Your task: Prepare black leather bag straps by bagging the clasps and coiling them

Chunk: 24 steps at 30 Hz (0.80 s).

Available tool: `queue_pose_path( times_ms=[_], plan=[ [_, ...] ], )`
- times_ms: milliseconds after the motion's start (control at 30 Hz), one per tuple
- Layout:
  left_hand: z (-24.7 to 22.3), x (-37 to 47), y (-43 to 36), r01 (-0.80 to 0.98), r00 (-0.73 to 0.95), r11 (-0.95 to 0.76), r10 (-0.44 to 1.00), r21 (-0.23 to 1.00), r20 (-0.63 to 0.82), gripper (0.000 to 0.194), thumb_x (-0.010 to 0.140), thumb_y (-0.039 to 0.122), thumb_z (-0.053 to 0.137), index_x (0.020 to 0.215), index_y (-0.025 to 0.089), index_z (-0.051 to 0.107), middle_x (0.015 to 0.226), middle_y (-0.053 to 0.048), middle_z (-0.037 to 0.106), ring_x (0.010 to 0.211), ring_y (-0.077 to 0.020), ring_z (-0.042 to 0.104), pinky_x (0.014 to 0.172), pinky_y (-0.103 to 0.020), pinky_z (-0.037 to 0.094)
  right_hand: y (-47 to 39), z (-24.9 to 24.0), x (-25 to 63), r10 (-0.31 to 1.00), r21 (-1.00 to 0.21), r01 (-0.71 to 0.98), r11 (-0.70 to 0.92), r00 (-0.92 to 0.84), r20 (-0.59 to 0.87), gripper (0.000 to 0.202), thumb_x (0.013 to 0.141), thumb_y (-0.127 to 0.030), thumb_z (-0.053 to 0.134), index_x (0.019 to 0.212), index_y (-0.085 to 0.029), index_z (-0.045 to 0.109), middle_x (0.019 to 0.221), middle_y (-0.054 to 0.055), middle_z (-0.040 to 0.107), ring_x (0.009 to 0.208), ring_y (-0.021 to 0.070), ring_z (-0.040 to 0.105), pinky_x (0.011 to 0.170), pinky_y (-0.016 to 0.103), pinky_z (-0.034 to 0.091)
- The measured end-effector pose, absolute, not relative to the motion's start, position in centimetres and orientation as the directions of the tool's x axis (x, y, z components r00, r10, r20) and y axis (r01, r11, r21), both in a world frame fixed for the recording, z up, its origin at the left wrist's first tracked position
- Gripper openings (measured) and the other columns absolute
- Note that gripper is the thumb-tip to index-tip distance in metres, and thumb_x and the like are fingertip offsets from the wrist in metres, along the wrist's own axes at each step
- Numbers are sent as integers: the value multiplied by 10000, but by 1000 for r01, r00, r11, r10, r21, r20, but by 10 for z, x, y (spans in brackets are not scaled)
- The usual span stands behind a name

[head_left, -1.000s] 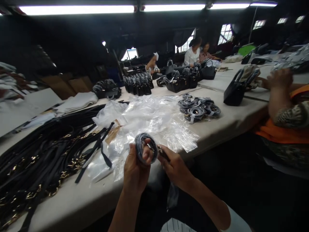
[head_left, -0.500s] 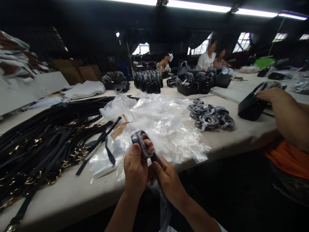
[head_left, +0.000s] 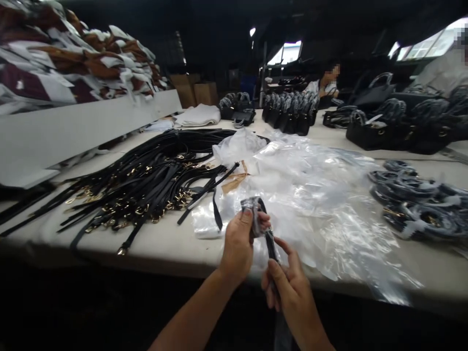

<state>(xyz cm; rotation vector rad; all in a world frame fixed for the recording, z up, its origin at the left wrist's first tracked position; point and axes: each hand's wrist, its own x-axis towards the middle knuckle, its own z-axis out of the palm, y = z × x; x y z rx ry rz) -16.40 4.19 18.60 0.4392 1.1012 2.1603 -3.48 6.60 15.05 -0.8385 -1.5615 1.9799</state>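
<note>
From my end, the left hand [head_left: 237, 248] has a grip on a part-coiled, plastic-wrapped black strap [head_left: 251, 214] near the table's [head_left: 183, 253] front edge, and the right hand [head_left: 294, 292] is holding its uncoiled length, so I'd call this one partly wound. The coiled straps [head_left: 431, 214] over on the right look done to me, but there's a big heap of unwrapped black straps [head_left: 146, 175] on the left beside the clear plastic sleeves [head_left: 314, 180], so plenty left lol.

Lighting: dim overall, background near black; daylight at windows beyond the hands. Glare: strong on plastic bags [head_left: 314, 180] beside the right hand [head_left: 288, 285]. Blur: soft smearing, far right.
</note>
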Motion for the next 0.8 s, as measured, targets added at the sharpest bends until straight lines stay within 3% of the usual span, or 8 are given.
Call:
queue_pose_path(
  times_ms=[100,200,333,467,633,700,800],
  plan=[
    [201,-179,43,-703,-656,-447,707,553,-263,269,991,221,458,982,47,662,805,-70,678,682,-78,637,687,-163,541,63,142,-38,693,-975,9,-221,-702,-163,618,934,-527,521,1429,-195,361,612,-31,596,376,59,421,388,164,322],
    [204,-188,48,-763,-623,-465,713,449,-321,309,1013,204,390,976,42,651,848,-77,676,697,-65,635,700,-158,554,62,138,-37,699,-983,13,-183,-701,-139,603,947,-509,504,1446,-186,402,606,-26,595,371,61,421,387,181,329],
    [190,-176,61,-615,-757,-519,601,594,-258,231,975,230,503,953,75,674,888,-71,698,774,-89,667,768,-190,560,59,137,-37,688,-983,15,-181,-712,-137,576,969,-471,476,1464,-187,398,627,-15,612,380,68,447,402,197,349],
    [168,-158,66,-353,-838,-499,544,792,-30,280,918,369,600,1020,122,682,853,-47,710,755,-108,663,762,-213,541,59,141,-34,669,-963,-66,-263,-731,-133,537,967,-438,487,1432,-179,408,675,-3,637,395,66,478,394,178,339],
    [152,-150,60,-26,-776,-372,592,928,216,308,935,416,556,1076,163,660,871,-36,712,768,-127,662,766,-236,521,74,158,-24,581,-891,-155,-427,-802,-139,370,928,-424,557,1174,-157,486,688,10,663,425,88,553,393,159,394],
    [154,-151,59,-72,-749,-381,631,922,202,297,925,403,580,1090,170,663,911,-41,720,810,-131,671,802,-240,526,80,161,-22,549,-876,-164,-454,-826,-131,316,921,-426,568,1081,-166,484,691,17,671,440,98,579,393,156,406],
    [164,-157,61,-296,-741,-441,665,847,88,268,891,347,644,1070,152,688,957,-54,733,856,-130,680,840,-235,542,79,158,-21,555,-878,-179,-444,-824,-113,289,919,-426,572,1032,-182,465,680,5,664,432,98,576,378,148,384]
  ],
)
